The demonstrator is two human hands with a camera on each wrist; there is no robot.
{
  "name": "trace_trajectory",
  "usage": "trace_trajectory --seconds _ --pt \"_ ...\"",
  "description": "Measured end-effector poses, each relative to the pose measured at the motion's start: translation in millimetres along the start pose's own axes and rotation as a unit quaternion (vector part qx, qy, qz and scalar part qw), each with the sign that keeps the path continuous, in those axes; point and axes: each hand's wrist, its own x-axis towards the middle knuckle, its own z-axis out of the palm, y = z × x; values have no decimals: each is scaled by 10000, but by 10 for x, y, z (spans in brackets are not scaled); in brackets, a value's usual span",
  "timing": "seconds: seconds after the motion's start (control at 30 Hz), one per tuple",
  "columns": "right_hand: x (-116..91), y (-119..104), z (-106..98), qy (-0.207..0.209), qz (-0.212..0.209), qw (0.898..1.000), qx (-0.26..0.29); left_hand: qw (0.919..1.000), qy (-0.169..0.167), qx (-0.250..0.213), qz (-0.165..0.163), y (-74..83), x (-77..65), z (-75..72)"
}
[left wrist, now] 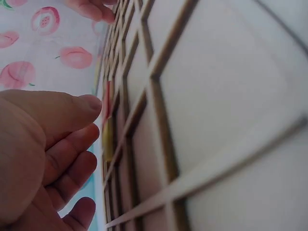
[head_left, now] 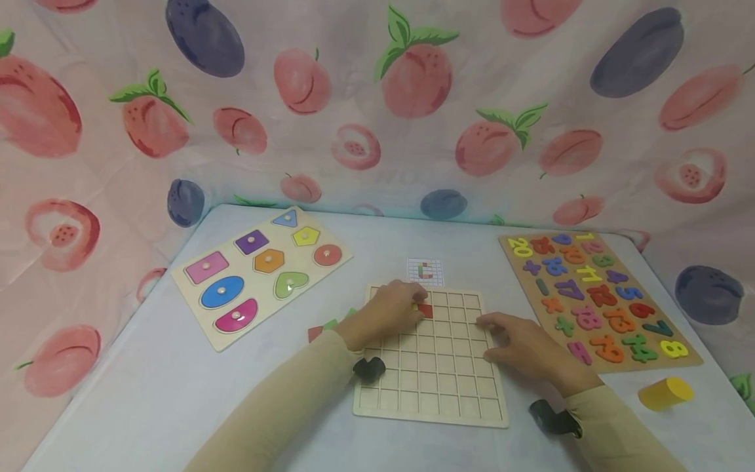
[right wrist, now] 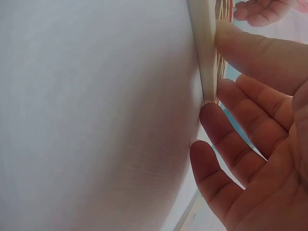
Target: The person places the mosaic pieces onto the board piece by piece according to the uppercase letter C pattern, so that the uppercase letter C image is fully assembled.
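Note:
A pale wooden grid board (head_left: 445, 364) lies on the table between the hands. The left hand (head_left: 394, 308) reaches over its upper left part, fingers bent loosely. In the left wrist view its thumb and fingertips come right beside a red square tile (left wrist: 107, 98) and a yellow tile (left wrist: 108, 139) set in the grid, and nothing shows between them. At the board's right edge, the right hand (head_left: 525, 344) touches the rim with thumb and fingertips, its fingers relaxed. A small card (head_left: 433, 276) printed with a coloured grid pattern lies just behind the board.
Loose red (head_left: 315, 334) and green tiles lie left of the board, partly behind the left forearm. A shape puzzle board (head_left: 206, 328) with knobbed pieces stands back left. To the right are a number puzzle board (head_left: 533, 282) and a yellow cylinder (head_left: 665, 394). Fruit-patterned cloth hangs behind.

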Motion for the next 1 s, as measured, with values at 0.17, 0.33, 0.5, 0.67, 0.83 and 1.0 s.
trace_trajectory --seconds 0.17,0.33,0.5,0.67,0.83,1.0 --pt "-1 -17 -6 -50 35 10000 16 9999 52 -150 16 -58 -109 -99" --pt "-5 -21 -10 -39 64 10000 -52 9997 109 -235 -15 -155 -201 -189" --pt "-5 -29 -9 -57 76 9999 -33 9994 190 -250 -156 -207 -322 -294" --pt "-8 -30 -11 -71 104 9999 -25 9983 235 -281 -448 -282 -445 -382" --pt "-6 -30 -14 -68 105 9999 -33 9979 344 -60 -544 -400 -571 -476" --pt "-7 -35 -14 -58 117 9999 -52 9947 419 -294 -891 -497 -697 -568"
